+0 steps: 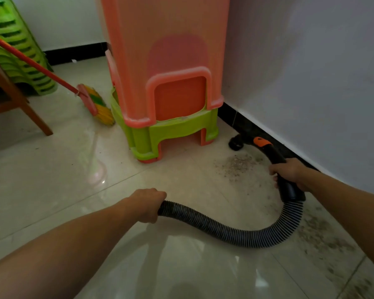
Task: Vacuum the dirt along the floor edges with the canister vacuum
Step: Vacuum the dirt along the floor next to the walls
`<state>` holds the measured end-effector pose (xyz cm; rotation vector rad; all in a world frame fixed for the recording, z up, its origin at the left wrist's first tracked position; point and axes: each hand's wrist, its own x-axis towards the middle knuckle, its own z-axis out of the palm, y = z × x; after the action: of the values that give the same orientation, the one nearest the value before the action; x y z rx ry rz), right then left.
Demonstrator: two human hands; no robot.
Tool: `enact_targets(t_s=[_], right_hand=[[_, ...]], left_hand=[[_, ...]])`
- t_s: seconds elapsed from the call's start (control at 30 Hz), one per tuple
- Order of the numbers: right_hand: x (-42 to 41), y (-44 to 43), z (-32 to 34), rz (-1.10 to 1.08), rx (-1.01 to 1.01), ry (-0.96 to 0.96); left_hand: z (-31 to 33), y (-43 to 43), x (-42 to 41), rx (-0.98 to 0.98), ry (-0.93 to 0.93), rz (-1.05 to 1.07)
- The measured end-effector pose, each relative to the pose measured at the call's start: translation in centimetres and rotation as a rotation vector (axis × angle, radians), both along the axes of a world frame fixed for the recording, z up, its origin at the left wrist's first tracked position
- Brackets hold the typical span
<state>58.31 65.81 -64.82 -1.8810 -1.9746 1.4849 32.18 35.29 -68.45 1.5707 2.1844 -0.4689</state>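
My right hand (288, 172) grips the black vacuum handle (275, 155), which has an orange piece at its front. The round black nozzle (235, 143) rests on the tiles against the black skirting, beside the stool stack. A ribbed black hose (235, 230) loops from the handle across the floor to my left hand (148, 202), which holds its other end. A patch of grey dirt (238, 164) lies just behind the nozzle. More dirt (324, 236) is spread along the wall to the right. The canister is out of view.
A tall stack of orange and green plastic stools (171, 83) stands in the corner left of the nozzle. A red-handled broom (95, 102) leans at its left. A wooden chair leg (34, 117) and green stacked stools (20, 50) are at far left. The white wall (311, 72) runs along the right.
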Motion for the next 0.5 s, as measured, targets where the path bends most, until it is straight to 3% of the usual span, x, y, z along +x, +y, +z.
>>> enact_targets(t_s=[0.33,0.5], right_hand=[[7.7,-3.0,1.1,-0.023,0.052,-0.084],[7.6,-4.4,0.6,-0.019,0.005,-0.014]], left_hand=[[-2.9,5.5,5.6,-0.029,0.019,-0.310],[-3.5,4.7,5.4,-0.084,0.016,-0.334]])
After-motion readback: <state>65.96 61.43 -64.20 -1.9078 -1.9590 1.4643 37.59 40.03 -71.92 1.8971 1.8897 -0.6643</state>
